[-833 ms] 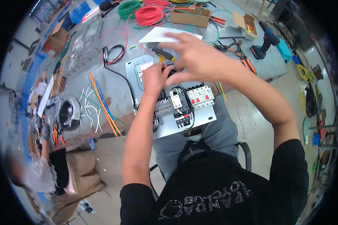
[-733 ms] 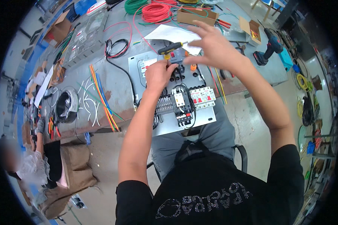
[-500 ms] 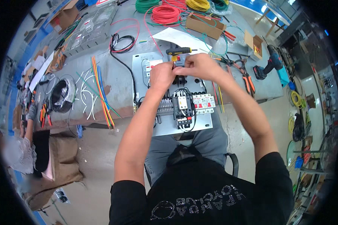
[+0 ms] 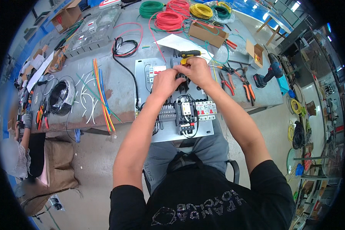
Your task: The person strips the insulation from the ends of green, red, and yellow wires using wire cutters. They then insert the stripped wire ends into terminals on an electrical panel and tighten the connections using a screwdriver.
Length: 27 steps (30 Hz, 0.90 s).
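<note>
Partly on the desk [image 4: 122,92] lay the wired panel [image 4: 167,133], likely stiff, heavy, best gripped by bare edges; whether left hand [image 4: 165,82] or right hand [image 4: 197,70] clamped its fingers, I couldn't tell

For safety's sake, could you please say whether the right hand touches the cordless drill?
Apart; the head view shows grey tabletop between right hand and cordless drill.
</note>
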Each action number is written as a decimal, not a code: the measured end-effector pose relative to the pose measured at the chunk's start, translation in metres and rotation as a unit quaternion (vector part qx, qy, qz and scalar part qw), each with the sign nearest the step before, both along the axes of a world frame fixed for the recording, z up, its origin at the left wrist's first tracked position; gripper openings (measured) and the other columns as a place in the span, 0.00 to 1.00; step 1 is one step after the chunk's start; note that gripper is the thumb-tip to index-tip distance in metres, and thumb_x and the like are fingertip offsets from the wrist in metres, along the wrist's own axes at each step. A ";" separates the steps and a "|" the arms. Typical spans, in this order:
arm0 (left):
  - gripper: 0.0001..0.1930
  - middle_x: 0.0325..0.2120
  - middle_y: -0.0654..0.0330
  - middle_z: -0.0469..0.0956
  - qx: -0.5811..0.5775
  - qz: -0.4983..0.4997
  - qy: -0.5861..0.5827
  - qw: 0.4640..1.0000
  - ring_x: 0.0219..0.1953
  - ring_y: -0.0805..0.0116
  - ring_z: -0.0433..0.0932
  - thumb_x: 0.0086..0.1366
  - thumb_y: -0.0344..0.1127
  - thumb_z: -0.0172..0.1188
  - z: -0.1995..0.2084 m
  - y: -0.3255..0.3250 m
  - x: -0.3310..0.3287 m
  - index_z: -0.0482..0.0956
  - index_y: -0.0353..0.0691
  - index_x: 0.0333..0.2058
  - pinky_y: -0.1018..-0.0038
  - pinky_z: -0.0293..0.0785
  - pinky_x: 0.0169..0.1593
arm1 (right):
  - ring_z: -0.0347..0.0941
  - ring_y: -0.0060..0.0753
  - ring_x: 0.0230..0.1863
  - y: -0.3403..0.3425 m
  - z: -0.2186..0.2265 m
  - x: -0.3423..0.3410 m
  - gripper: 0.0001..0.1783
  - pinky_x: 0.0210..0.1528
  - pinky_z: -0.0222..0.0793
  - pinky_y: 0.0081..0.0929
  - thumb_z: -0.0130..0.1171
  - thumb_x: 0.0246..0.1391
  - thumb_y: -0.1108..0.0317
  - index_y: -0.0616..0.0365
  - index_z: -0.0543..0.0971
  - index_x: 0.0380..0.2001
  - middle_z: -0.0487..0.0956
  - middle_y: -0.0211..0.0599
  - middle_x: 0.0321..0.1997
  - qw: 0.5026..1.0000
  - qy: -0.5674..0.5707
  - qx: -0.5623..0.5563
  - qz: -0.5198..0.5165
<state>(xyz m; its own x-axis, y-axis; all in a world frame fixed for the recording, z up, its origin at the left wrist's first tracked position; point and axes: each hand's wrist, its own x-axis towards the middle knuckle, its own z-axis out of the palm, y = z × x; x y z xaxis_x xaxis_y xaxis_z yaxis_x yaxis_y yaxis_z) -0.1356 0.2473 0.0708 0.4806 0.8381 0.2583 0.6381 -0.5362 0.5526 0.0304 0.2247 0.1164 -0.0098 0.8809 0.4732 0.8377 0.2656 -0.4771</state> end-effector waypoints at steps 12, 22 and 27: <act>0.43 0.65 0.52 0.71 0.141 0.037 0.113 0.983 0.72 0.49 0.62 0.52 0.43 0.79 -0.014 -0.007 -0.007 0.69 0.48 0.66 0.45 0.56 0.73 | 0.83 0.44 0.34 -0.004 -0.002 0.005 0.20 0.39 0.77 0.37 0.72 0.54 0.59 0.69 0.84 0.38 0.84 0.50 0.31 0.984 0.126 -0.093 0.080; 0.38 0.62 0.53 0.73 0.145 0.034 0.099 0.984 0.68 0.51 0.67 0.50 0.47 0.79 -0.020 0.003 -0.002 0.77 0.42 0.60 0.45 0.55 0.74 | 0.78 0.56 0.23 0.008 -0.012 0.005 0.30 0.28 0.71 0.47 0.68 0.59 0.45 0.67 0.80 0.24 0.79 0.54 0.20 0.999 0.007 -0.041 0.011; 0.40 0.63 0.53 0.73 0.146 0.054 0.072 0.985 0.69 0.51 0.67 0.49 0.44 0.78 -0.024 0.001 -0.008 0.76 0.43 0.62 0.46 0.53 0.75 | 0.79 0.59 0.25 0.010 -0.010 -0.005 0.30 0.31 0.74 0.49 0.65 0.60 0.45 0.66 0.82 0.21 0.79 0.54 0.20 0.993 -0.118 0.008 0.006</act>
